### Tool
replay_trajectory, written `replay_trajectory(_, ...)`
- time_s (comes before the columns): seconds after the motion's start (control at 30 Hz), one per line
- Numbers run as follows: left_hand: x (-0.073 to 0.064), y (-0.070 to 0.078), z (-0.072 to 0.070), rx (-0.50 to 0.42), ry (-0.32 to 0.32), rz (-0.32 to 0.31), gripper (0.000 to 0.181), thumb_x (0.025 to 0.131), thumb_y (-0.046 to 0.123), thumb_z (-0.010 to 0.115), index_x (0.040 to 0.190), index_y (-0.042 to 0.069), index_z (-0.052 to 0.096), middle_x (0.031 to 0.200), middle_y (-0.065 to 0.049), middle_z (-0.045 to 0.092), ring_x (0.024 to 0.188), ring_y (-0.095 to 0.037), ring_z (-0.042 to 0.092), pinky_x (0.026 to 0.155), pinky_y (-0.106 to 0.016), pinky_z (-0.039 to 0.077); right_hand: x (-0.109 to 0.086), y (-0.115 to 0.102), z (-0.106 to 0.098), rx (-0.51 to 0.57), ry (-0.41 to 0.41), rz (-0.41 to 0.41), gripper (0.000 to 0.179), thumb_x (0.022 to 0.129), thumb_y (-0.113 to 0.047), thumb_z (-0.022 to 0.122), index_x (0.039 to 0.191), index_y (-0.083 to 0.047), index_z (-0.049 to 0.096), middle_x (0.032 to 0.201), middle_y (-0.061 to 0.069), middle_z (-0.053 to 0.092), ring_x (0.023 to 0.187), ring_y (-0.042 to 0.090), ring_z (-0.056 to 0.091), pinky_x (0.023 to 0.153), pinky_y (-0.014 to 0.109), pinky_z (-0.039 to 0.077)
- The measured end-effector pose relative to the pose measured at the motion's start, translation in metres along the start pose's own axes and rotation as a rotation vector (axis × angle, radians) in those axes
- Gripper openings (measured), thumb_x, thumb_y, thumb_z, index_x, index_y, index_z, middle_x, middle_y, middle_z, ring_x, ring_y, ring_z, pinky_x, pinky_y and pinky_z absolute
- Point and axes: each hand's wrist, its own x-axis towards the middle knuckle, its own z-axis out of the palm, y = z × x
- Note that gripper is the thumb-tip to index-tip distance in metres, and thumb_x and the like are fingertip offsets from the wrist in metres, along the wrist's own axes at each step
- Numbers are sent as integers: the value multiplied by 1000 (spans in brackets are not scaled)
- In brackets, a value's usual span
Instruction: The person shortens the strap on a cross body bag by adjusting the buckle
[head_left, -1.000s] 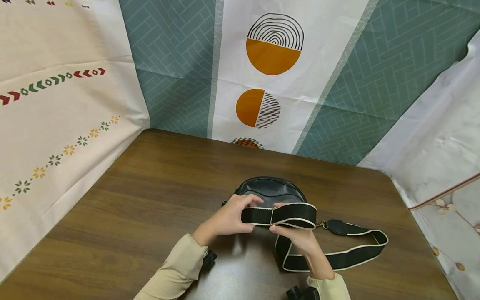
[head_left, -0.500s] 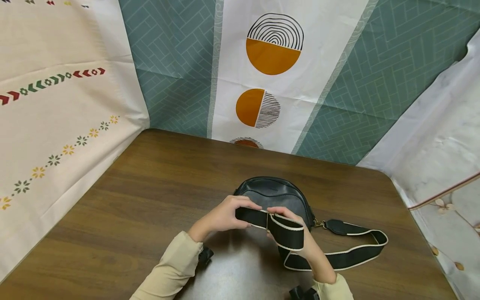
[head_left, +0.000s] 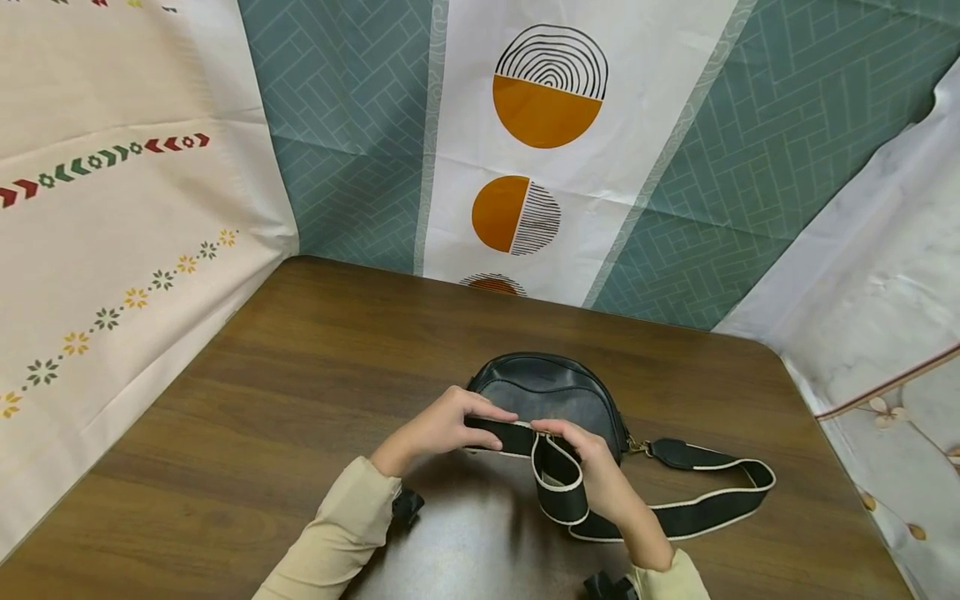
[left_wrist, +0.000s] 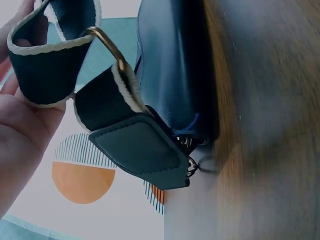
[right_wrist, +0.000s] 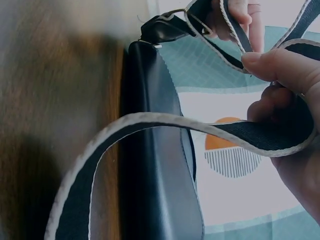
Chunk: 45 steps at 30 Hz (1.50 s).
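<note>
A black half-moon handbag [head_left: 555, 392] stands on the wooden table in front of both hands. Its black webbing strap [head_left: 562, 502] has cream edges. My left hand [head_left: 447, 427] pinches the strap at the bag's left side, between thumb and fingers. With thumb and fingertips, my right hand [head_left: 596, 477] grips the strap a little farther along, and a loop of it hangs below. In the left wrist view a gold-coloured slider [left_wrist: 107, 46] sits on the strap close to the black leather end tab [left_wrist: 140, 150], which is at the end of the bag.
The strap's other run lies curved on the table [head_left: 315, 375] to the right, its second leather tab [head_left: 672, 454] joined to the bag by a metal clip [head_left: 637, 447]. Patterned cloths [head_left: 360, 142] hang behind and at both sides.
The strap loop at my right hand has swung from pointing right to hanging down. My right hand has turned over the strap; my left hand has shifted slightly left.
</note>
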Motion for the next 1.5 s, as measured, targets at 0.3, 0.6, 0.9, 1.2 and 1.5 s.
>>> replay_trajectory(0.3, -2, -2, -4, -33, 12, -22, 22, 76, 4, 69, 96, -4, 68, 91, -10, 67, 78, -7, 60, 65, -24, 49, 2, -2, -2, 13, -7, -23, 47, 67, 15, 66, 112, 6, 53, 106, 18, 59, 100, 22, 55, 88, 20, 38)
replay_trajectory(0.6, -5, -6, -10, 9, 23, 24, 18, 74, 3, 70, 90, -4, 68, 84, -9, 66, 72, -9, 58, 62, -25, 47, -1, 1, -3, -17, 10, 8, 46, 66, 6, 73, 108, 4, 56, 101, 16, 62, 93, 23, 59, 84, 18, 41)
replay_trajectory(0.9, -12, -9, -18, -60, 35, -83, 17, 77, 3, 68, 93, -2, 68, 87, -7, 67, 76, -10, 59, 67, -35, 49, 6, -17, -15, 8, 68, 19, 40, 70, 1, 73, 104, 11, 55, 93, 21, 61, 87, 15, 60, 77, 15, 43)
replay_trajectory(1.2, -17, -3, -25, -59, 39, -128, 11, 77, -4, 64, 88, -3, 65, 81, -7, 64, 61, -10, 48, 54, -35, 44, 7, -23, -20, 31, 89, 127, 56, 51, 20, 73, 102, 12, 53, 88, 21, 60, 77, 6, 56, 59, 17, 46)
replay_trajectory(1.5, -10, -7, -15, -53, -15, -181, 1, 78, 5, 62, 79, 4, 61, 64, 5, 57, 55, -5, 44, 49, -20, 36, -7, 3, -10, 101, 74, 273, 57, 58, 11, 76, 111, 5, 54, 91, 13, 62, 71, 10, 58, 54, 29, 49)
